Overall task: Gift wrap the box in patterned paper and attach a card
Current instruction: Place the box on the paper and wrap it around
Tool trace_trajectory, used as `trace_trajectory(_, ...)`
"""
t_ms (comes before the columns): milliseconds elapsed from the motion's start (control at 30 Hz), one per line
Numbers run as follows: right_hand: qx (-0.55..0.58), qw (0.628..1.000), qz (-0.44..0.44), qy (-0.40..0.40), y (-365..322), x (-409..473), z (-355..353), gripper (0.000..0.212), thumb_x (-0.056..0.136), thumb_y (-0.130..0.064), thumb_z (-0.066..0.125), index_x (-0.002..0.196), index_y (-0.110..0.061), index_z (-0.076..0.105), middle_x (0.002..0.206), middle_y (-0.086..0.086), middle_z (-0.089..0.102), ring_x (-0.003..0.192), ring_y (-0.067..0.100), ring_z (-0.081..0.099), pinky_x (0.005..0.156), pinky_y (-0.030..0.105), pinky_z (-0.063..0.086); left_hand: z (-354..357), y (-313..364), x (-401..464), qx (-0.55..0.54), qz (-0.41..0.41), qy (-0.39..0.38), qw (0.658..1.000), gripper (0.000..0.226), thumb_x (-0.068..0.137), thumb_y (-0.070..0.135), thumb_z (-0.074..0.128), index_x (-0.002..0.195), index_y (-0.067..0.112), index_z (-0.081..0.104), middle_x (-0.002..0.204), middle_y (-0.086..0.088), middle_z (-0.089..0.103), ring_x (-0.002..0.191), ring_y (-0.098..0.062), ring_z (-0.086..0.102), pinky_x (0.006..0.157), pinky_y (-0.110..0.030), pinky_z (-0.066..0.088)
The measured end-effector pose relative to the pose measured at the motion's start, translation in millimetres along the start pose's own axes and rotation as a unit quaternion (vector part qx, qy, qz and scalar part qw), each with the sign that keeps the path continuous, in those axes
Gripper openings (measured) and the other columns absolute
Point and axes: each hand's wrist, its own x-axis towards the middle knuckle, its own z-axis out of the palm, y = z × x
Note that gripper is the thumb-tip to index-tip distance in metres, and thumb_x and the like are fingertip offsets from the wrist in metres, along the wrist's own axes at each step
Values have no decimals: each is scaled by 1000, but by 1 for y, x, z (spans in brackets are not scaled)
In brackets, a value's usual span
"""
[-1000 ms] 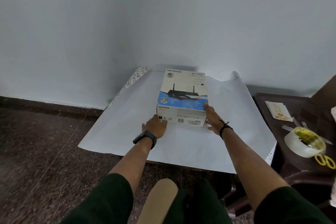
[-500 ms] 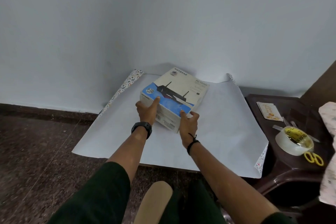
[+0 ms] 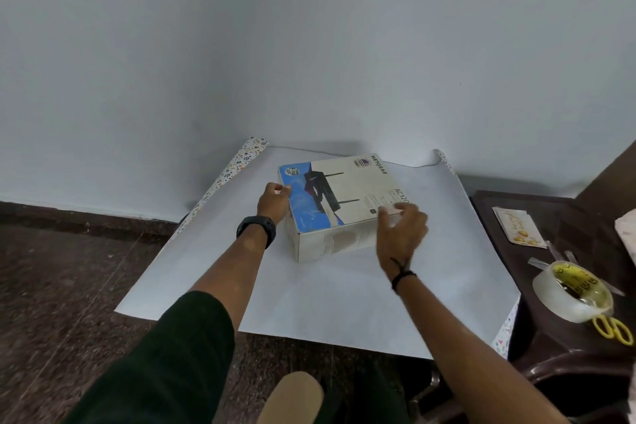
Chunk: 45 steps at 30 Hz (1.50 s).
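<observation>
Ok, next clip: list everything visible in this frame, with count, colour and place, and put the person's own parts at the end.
box: one, white and blue, lying flat on the paper, centre.
wrapping paper: one sheet, white side up, patterned edges curling, spread on the floor.
side table: one, dark brown, right of the paper.
card: one, white with yellow print, far end of the side table.
tape roll: one, clear with a yellow core, on the side table.
scissors: one pair, yellow handles, beside the tape roll.
left hand: black watch on the wrist, at the box's left end.
right hand: black wrist thread, fingers loosely spread at the box's near right corner.
</observation>
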Motion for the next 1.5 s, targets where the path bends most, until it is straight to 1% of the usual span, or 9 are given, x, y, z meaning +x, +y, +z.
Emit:
trace_trajectory(133, -2, 996, 60, -71, 20, 44, -5, 59, 85, -30, 67, 133, -9, 41, 131, 18, 44, 118, 35, 43, 103, 40, 33, -5, 3, -5, 30, -51, -84, 995, 50, 94, 54, 43, 136, 27, 35, 119, -3, 47, 103, -28, 53, 83, -40, 46)
trace_trajectory(267, 29, 978, 107, -176, 29, 58, -5, 68, 81, -40, 68, 134, -14, 34, 126, 10, 56, 109, 29, 56, 91, 48, 50, -1, -5, -2, 0, -50, -65, 997, 51, 91, 43, 56, 131, 18, 37, 120, -10, 55, 100, -28, 59, 85, -40, 49)
trace_trajectory(433, 11, 988, 84, -130, 26, 48, 5, 76, 68, -57, 68, 123, -13, 40, 118, 7, 61, 101, 27, 61, 86, 48, 53, 1, -7, 3, -51, -4, -34, 998, 34, 81, 39, 65, 94, 18, 42, 104, -8, 55, 89, -22, 58, 75, -38, 50)
trace_trajectory(633, 24, 989, 85, -117, 39, 37, 13, 86, 52, -76, 62, 113, -21, 38, 112, 4, 60, 95, 27, 63, 78, 50, 55, 1, 0, 0, -61, -11, -84, 995, 28, 92, 25, 54, 117, 28, 42, 107, -6, 63, 78, -22, 63, 69, -33, 52)
trace_trajectory(833, 2, 991, 72, -112, 32, 32, 16, 84, 53, -78, 61, 112, -22, 38, 110, 4, 57, 96, 27, 60, 81, 52, 53, -1, -5, -4, -49, 16, -47, 998, 34, 95, 29, 51, 128, 26, 43, 109, -5, 64, 75, -21, 64, 60, -27, 50)
trace_trajectory(1067, -15, 985, 70, -155, 31, 34, 10, 92, 57, -76, 61, 122, -16, 38, 116, 9, 57, 101, 30, 59, 86, 48, 53, 0, -9, -11, -3, -2, -22, 1000, 30, 94, 41, 52, 112, 25, 34, 108, -10, 64, 82, -22, 65, 69, -32, 54)
trace_trajectory(1233, -4, 984, 65, -167, 26, 37, 5, 65, 81, -54, 64, 124, -11, 40, 119, 11, 58, 100, 29, 61, 85, 43, 54, -3, -8, -18, -11, -25, -44, 999, 52, 91, 50, 52, 135, 32, 33, 115, -9, 64, 94, -24, 63, 66, -35, 53)
trace_trajectory(1433, 85, 960, 178, -201, 25, 37, 4, 49, 90, -40, 60, 125, -10, 42, 121, 10, 60, 96, 24, 59, 79, 34, 49, 12, -11, -26, -160, -140, 111, 971, 97, 64, 66, 70, 136, 23, 21, 133, -15, 43, 109, -33, 56, 89, -46, 51)
trace_trajectory(1500, 105, 951, 212, -200, 22, 33, 4, 54, 88, -39, 63, 129, -12, 42, 124, 9, 59, 101, 25, 59, 82, 36, 50, 26, -15, -31, -256, -186, 95, 944, 100, 54, 71, 72, 127, 31, 17, 126, -13, 49, 105, -34, 59, 87, -51, 52)
